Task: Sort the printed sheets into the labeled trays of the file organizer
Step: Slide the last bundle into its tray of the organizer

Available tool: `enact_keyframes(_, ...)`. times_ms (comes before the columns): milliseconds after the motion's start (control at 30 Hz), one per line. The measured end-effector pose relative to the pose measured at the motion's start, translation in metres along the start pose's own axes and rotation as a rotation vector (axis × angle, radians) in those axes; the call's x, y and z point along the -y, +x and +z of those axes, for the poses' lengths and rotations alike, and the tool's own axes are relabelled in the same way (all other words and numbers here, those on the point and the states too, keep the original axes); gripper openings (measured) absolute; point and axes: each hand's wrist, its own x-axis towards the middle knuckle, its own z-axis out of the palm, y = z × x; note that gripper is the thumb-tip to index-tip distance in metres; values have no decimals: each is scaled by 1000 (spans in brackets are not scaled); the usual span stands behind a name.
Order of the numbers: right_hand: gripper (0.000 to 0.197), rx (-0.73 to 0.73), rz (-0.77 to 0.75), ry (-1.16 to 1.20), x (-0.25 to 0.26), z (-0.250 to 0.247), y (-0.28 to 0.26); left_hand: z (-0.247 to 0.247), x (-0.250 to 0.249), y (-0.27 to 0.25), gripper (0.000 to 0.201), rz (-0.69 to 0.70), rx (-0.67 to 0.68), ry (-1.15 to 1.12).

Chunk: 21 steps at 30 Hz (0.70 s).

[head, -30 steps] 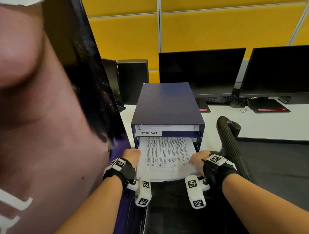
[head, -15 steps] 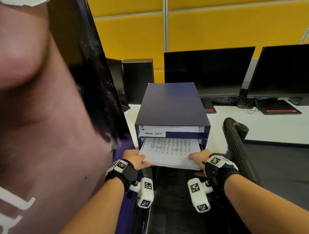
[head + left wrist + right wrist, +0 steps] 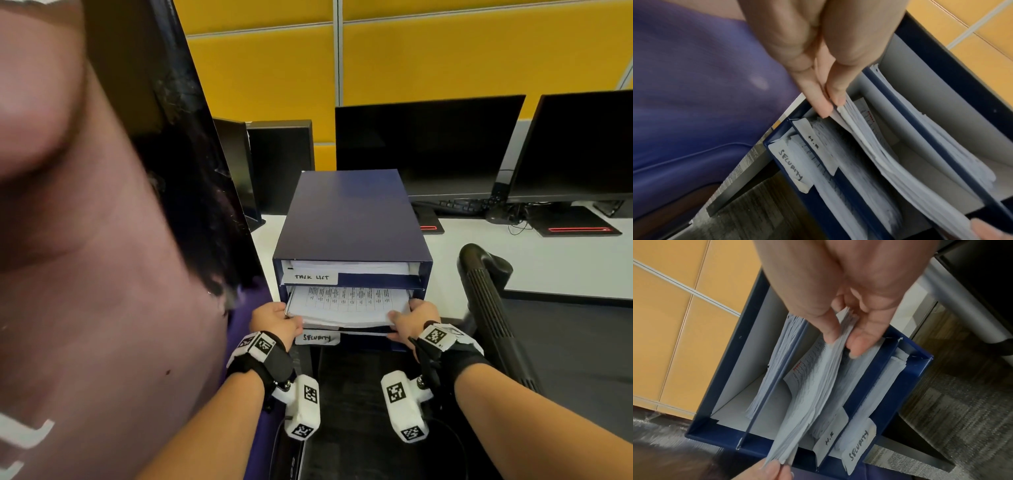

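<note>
You are facing the blue file organizer (image 3: 352, 219), which stands on the white desk (image 3: 548, 260) with its open front toward you and dark monitors (image 3: 428, 144) behind it to the far right. Its trays are stacked one above another: the top one, labelled TASK LIST (image 3: 311, 277), already holds paper, and lower down sit the trays labelled H.R (image 3: 829, 437) and SECURITY (image 3: 318, 337), both with sheets in them.

The stack of printed sheets (image 3: 346, 305) lies flat in the slot just under the top tray, most of it inside and only its near edge sticking out toward you. Its long axis runs near to far, straight into the slot, so I judge the coming move is a plain push away from you.

Your left hand (image 3: 274, 320) pinches the stack's near-left corner between thumb and fingers; your right hand (image 3: 412, 322) pinches the near-right corner the same way. Both sit at the near edge, equally close.

The stack sags in the middle and its pages fan a little at your right fingertips (image 3: 856, 344), so keep the two corners level or the lower sheets may catch on the tray lip.
</note>
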Motion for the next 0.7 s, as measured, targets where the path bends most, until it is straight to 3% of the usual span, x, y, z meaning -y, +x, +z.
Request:
enact_keyframes(167, 52, 24, -35, -105, 2, 4, 2, 4, -2, 2, 37, 77, -57, 133)
enact_keyframes(367, 64, -70, -76, -331, 4, 12, 8, 5, -1, 10, 38, 115, -36, 229)
enact_keyframes(533, 52, -118, -98, -306, 2, 19, 9, 4, 4, 16, 12, 229, -8, 419)
enact_keyframes(700, 43, -87, -101, -345, 2, 14, 12, 10, 2, 21, 6, 245, -31, 477)
